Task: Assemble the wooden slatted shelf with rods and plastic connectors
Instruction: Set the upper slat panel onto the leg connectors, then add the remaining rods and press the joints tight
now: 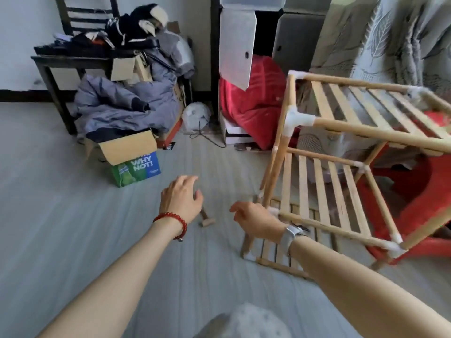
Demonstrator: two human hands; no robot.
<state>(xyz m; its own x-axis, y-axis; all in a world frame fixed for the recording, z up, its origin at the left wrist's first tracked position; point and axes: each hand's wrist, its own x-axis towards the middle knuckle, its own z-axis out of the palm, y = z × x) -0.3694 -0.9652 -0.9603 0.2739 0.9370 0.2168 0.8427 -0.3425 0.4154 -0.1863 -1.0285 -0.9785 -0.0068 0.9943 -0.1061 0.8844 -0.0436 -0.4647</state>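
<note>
reading "why not!", a green box (136, 167) sits beyond the empty, loosely spread left hand (181, 200) and right hand (253, 222).

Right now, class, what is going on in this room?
A person is putting together a pale wooden slatted shelf with white plastic connectors; it stands tilted on the grey floor. Both hands are open and hold nothing: the left hand hovers above a small wooden mallet, the right hand is by the shelf's lower corner.
</note>
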